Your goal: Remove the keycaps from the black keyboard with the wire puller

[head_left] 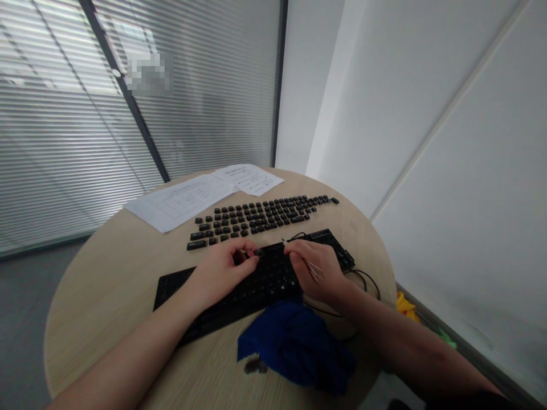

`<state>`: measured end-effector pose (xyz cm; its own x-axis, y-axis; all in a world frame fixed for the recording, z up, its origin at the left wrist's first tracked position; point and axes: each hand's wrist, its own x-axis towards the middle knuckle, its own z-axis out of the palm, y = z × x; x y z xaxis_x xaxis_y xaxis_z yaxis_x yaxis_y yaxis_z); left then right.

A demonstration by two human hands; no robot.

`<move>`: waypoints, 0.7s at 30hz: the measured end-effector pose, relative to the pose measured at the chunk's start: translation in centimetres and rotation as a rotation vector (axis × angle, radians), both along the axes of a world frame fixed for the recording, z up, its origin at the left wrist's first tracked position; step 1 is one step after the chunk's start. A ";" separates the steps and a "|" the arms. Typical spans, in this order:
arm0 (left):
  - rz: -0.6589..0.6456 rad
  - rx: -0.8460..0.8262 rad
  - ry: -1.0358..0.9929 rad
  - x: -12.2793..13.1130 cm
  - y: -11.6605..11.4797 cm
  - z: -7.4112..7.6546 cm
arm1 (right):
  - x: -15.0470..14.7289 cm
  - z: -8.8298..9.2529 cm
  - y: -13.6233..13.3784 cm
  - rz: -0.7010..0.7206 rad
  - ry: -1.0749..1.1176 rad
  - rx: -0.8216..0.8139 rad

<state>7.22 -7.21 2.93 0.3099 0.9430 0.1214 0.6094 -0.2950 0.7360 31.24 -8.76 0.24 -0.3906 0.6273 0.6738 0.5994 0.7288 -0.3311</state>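
A black keyboard base (239,296) with its keycaps taken off lies on the round wooden table (106,285). My left hand (224,267) rests on its upper edge, fingers curled in a pinch on a small dark keycap (257,252). My right hand (314,267) is closed over the keyboard's right part, holding several thin sticks (315,270) that lie across its back. The loose black keycaps (260,217) sit in rows on the table just beyond the keyboard.
A blue cloth (299,344) lies crumpled at the table's near edge with a small dark brush-like item (255,366) beside it. Printed paper sheets (192,196) lie at the far side. A black cable (363,282) loops at the right. Glass wall with blinds behind.
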 end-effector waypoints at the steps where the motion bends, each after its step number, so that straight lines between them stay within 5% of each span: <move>1: -0.018 -0.007 -0.004 0.1 -0.1 0.1 | 0.0 0.1 0.0 -0.008 -0.027 0.008; 5: -0.070 -0.025 -0.034 0.3 -0.3 0.4 | -0.1 0.5 0.0 -0.063 -0.067 0.085; 10: -0.159 -0.056 -0.052 0.3 -0.5 0.3 | 0.0 0.0 0.2 0.071 -0.085 0.059; 21: -0.238 -0.111 -0.004 0.5 -0.7 0.4 | -0.2 -0.7 0.2 0.120 -0.196 0.110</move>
